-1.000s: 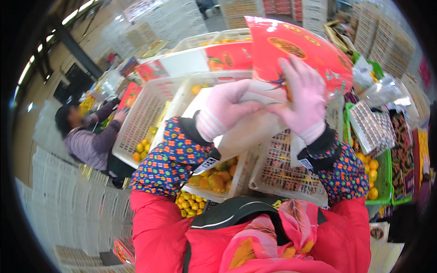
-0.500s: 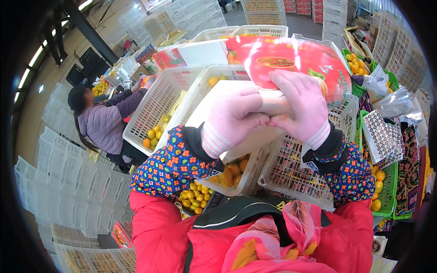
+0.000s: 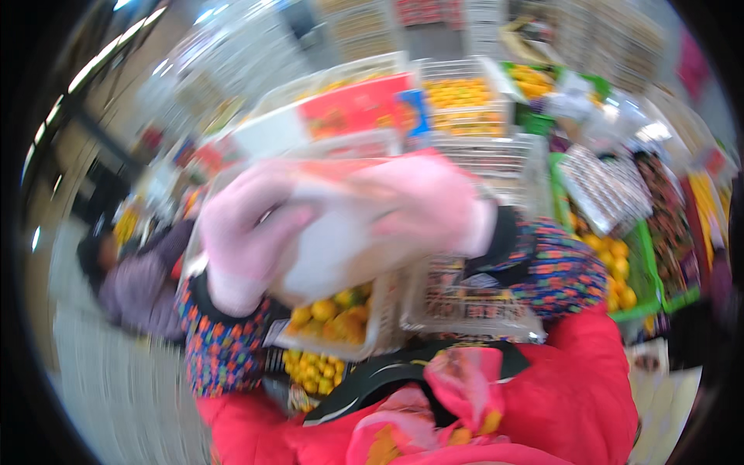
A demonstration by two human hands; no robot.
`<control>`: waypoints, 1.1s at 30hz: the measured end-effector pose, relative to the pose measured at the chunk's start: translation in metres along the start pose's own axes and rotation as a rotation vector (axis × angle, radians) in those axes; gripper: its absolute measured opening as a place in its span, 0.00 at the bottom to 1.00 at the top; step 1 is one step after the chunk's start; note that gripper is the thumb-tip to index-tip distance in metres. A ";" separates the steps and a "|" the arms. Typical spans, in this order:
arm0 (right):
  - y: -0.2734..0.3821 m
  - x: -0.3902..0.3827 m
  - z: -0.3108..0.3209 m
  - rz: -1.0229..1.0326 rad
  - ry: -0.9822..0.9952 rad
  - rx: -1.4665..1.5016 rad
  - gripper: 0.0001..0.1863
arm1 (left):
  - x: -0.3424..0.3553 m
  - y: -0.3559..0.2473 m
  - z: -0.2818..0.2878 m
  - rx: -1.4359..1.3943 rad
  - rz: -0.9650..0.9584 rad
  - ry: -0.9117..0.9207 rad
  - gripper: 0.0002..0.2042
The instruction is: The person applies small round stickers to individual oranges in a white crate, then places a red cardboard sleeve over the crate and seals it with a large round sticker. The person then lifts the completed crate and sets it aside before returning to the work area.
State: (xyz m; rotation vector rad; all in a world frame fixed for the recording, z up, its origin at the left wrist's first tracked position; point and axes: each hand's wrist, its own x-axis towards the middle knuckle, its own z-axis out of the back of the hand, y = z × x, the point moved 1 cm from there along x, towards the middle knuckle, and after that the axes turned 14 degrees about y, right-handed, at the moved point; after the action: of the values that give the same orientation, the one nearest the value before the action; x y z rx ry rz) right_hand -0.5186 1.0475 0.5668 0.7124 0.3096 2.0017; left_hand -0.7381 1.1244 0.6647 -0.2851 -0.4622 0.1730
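In front of my chest I hold a cardboard box [image 3: 329,244], white and tan on the side toward me, with a bit of red at its far edge. My left hand [image 3: 252,225], in a pink knit glove, is closed on its left side. My right hand [image 3: 430,198], gloved alike, is closed on its far right part. Both hands and the box are smeared by motion, so the fingertips are hard to make out. Below the box, a white plastic crate [image 3: 380,318] holds orange fruit [image 3: 333,314].
A pale crate [image 3: 473,314] stands beside the fruit crate. Beyond lie a red carton [image 3: 353,108] and a crate of oranges [image 3: 465,93]. At right is a green basket [image 3: 655,267] with oranges and a patterned bag [image 3: 601,190]. A co-worker [image 3: 147,287] is at left.
Both hands have moved left with the box, and its red printed flap has swung down, mostly out of sight. The view has shifted, uncovering the far crate of oranges.
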 end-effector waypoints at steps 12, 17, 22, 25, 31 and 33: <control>-0.032 -0.069 0.008 -0.270 -0.079 0.040 0.20 | 0.004 -0.030 0.075 -0.012 -0.009 -0.060 0.07; -0.030 -0.098 -0.019 -0.249 -0.266 0.454 0.15 | 0.024 0.017 0.134 -0.122 0.010 0.041 0.18; -0.019 -0.116 0.023 -0.304 -0.561 0.611 0.13 | 0.023 0.059 0.132 -0.456 0.095 0.200 0.33; -0.034 -0.144 0.065 -0.097 -0.675 0.760 0.20 | 0.008 0.064 0.135 -0.601 0.193 0.320 0.35; -0.094 -0.158 0.087 0.010 -0.549 0.998 0.29 | -0.004 0.063 0.138 -0.774 0.224 0.445 0.28; -0.114 -0.145 0.071 -0.073 -0.557 1.019 0.31 | -0.005 0.061 0.137 -0.751 0.189 0.408 0.28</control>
State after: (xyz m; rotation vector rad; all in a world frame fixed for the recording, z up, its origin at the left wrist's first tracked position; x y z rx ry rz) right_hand -0.3410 0.9766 0.5164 1.7994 1.0110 1.3946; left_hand -0.8115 1.2126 0.7613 -1.0810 -0.0737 0.1140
